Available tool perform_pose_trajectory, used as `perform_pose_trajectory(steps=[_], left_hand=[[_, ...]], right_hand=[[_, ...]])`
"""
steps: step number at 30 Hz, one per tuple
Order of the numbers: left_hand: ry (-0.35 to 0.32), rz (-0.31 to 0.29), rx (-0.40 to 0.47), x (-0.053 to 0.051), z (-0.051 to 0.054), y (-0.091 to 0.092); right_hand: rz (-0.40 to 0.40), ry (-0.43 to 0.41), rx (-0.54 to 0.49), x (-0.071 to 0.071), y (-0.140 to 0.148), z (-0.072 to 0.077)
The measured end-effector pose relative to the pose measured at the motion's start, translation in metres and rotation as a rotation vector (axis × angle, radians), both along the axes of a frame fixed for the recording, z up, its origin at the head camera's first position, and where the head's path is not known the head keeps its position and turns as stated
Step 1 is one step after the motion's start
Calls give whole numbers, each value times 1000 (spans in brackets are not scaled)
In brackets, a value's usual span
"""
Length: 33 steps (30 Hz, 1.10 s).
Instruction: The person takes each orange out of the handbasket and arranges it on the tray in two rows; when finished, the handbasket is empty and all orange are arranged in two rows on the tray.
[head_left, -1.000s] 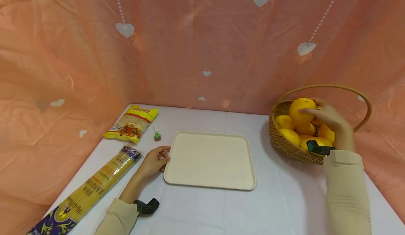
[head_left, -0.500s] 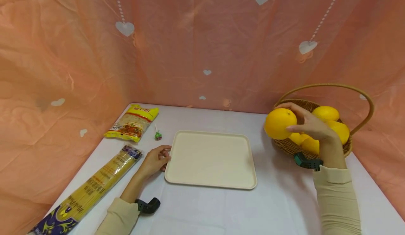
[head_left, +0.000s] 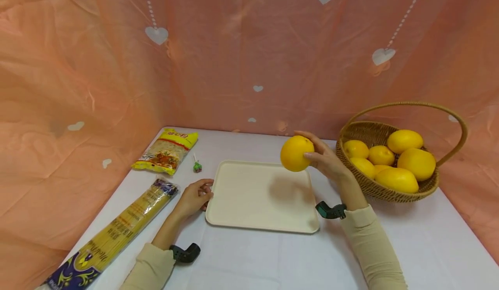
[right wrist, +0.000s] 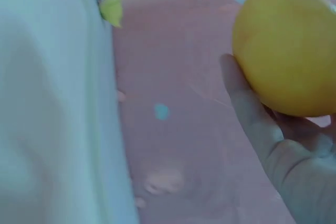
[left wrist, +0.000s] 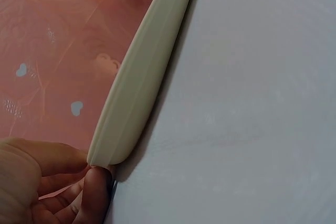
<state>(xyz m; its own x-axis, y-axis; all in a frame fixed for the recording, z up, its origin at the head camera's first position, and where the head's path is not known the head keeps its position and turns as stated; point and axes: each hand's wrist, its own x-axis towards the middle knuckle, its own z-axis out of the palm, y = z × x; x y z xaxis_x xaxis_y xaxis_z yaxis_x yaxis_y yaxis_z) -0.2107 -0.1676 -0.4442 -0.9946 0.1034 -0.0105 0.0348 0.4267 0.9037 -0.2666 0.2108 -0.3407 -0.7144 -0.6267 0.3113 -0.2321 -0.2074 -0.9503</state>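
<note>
My right hand (head_left: 331, 164) holds a round yellow-orange orange (head_left: 297, 153) in the air above the far right part of a cream rectangular tray (head_left: 245, 199). The orange's shadow falls on the tray. In the right wrist view, the thumb lies along one side of the orange (right wrist: 289, 51), and the other fingers are mostly hidden behind it. My left hand (head_left: 193, 199) is at the tray's left edge. Seen from the left wrist, its thumb and a finger pinch the rim of the tray (left wrist: 142, 72), which lies on the white table.
To the right stands a wicker basket (head_left: 386, 193) with a tall handle and several yellow fruits. On the left lie a long pack of noodles (head_left: 121, 225), a yellow-topped food bag (head_left: 165, 151) and a small green lollipop (head_left: 197, 167). A pink curtain (head_left: 218, 73) hangs behind the table.
My right hand has lifted the orange out of the basket and carried it left, over the tray. My left hand has stayed at the tray's edge.
</note>
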Motion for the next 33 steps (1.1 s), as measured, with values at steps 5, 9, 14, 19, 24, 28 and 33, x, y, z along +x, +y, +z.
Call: perform_pose_trajectory(steps=[5, 9, 14, 19, 24, 28, 33], left_hand=[[5, 7, 3, 1, 1, 0], [16, 10, -31, 1, 1, -2], [26, 10, -44, 0, 0, -4], [17, 5, -14, 0, 1, -3], [6, 2, -3, 1, 1, 1], [-1, 4, -11, 2, 1, 1], [6, 3, -18, 1, 1, 1]], right_hand=[[-29, -107, -43, -5, -28, -12], [-98, -163, -20, -6, -51, -19], [-167, -212, 34, -8, -82, -26], [-210, -235, 60, -12, -105, -38], [-287, -128, 130, -17, -123, -51], [-322, -34, 178, -22, -136, -57], [-348, 81, 263, -28, -152, -62]])
